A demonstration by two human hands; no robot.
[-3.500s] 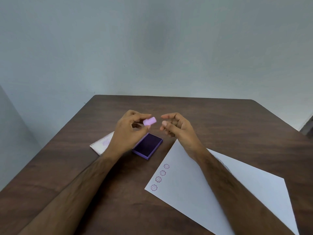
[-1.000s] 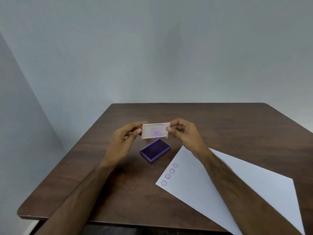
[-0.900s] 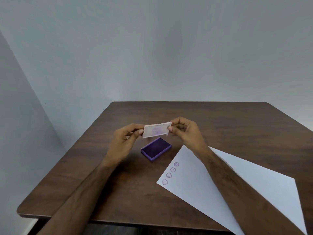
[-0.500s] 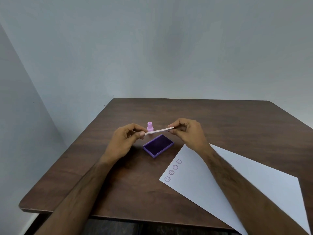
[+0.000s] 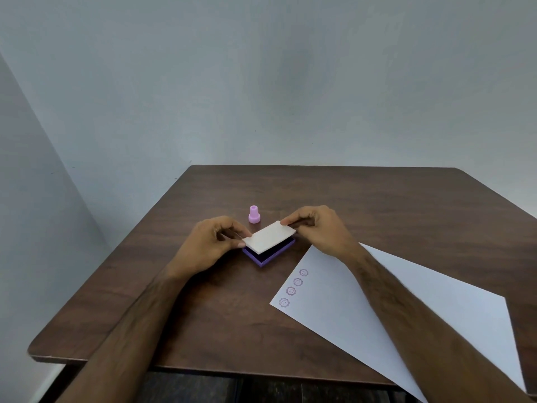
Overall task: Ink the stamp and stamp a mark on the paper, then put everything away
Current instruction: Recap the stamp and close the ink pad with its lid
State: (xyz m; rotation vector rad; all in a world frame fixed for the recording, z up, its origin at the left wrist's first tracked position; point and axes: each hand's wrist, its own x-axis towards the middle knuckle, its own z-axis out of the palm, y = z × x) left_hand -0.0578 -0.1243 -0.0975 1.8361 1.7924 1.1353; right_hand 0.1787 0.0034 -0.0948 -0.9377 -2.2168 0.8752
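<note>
Closing the ink pad, by the look of it. Only one view, the head cam.

Both hands pinch the white lid (image 5: 269, 236) by its short ends: left hand (image 5: 213, 244) clamped on the near-left end, right hand (image 5: 318, 229) clamped on the far-right end. Grip is thumb and fingertips, so neither hand is nearer; they share the lid evenly.

Lid sits directly above the purple ink pad (image 5: 268, 254), slightly tilted, far-right end a touch higher. Can't tell if the near-left edge is already touching the base. A dark gap shows along the near-right side, so it isn't seated.

Key relation: the lid's long axis runs near-left to far-right, and the pad's long axis runs the same way. They look aligned, with the lid offset slightly up and away from the pad's near corner. My read: next move is straight down, no rotation needed.

Stamp (image 5: 254, 215) stands upright on the table (image 5: 377, 199), just beyond the pad, handle up, clear of both hands.

Paper (image 5: 436, 315) lies to the right, under the right forearm, a row of four purple marks (image 5: 293, 287) near its left corner. Stamping looks done; paper and stamp not yet put away.
</note>
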